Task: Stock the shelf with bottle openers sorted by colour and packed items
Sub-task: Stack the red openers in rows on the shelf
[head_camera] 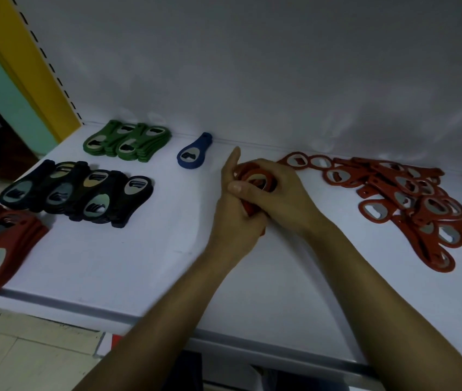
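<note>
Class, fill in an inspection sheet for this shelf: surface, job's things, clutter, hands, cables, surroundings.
Surface: white shelf, openers lying in groups.
Job's things: green stack back left; black row in front of it; red stack front left; single blue opener at back; loose red pile right; held red openers centre.
Clutter: nothing seen.
Hands: left hand and right hand both grip the held red openers.
Cables: nothing seen.
Surroundings: white back panel; yellow upright left; tiled floor below.

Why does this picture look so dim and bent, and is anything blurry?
Head view: dim, flat light turns the white shelf bluish grey; the wide lens bows its front edge; the dark red stack at the far left is smeared; the left hand and right hand gripping red openers look only slightly soft.
</note>
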Action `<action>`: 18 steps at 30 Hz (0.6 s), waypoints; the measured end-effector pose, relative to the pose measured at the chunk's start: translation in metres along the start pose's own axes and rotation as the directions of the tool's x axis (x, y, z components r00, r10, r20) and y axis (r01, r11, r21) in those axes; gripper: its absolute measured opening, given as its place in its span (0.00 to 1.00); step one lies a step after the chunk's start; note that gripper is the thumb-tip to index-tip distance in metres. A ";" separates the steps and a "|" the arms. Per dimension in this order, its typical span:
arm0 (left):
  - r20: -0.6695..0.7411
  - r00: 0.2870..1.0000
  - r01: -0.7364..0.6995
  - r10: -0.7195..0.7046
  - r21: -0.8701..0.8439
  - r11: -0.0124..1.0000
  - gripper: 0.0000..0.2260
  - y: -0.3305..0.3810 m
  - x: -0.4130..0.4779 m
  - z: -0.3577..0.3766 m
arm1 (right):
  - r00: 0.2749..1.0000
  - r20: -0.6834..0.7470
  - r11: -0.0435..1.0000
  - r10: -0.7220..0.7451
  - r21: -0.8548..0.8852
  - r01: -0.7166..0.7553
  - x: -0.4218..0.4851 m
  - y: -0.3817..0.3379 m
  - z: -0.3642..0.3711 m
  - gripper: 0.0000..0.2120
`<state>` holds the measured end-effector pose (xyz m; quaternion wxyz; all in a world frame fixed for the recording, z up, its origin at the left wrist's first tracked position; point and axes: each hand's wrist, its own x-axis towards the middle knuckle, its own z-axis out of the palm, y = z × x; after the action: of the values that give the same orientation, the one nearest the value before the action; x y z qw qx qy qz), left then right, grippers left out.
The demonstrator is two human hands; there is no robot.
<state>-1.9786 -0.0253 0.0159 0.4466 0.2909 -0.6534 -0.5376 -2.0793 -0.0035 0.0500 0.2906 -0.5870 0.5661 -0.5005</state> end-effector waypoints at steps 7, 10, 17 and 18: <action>-0.022 1.000 -0.009 0.012 0.148 0.989 0.48 -0.001 -0.002 0.001 | 0.988 -0.108 0.993 -0.111 0.033 0.115 -0.003 -0.004 0.005 0.08; -0.133 0.988 -0.046 0.074 0.200 0.979 0.45 0.002 -0.003 -0.002 | 0.979 -0.082 0.981 -0.187 0.030 0.190 -0.003 -0.006 0.010 0.11; -0.086 0.994 0.097 -0.068 0.405 0.909 0.44 -0.002 0.003 -0.008 | 0.999 0.032 0.988 0.012 0.152 -0.017 0.001 0.004 0.005 0.09; -0.096 0.993 0.109 -0.074 0.439 0.892 0.46 -0.001 0.003 -0.006 | 0.996 0.069 0.986 0.057 0.154 -0.067 0.002 0.004 0.003 0.09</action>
<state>-1.9743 -0.0313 0.0163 0.3676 0.4358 -0.7266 -0.3835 -2.0784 -0.0069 0.0457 0.3691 -0.5603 0.5336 -0.5149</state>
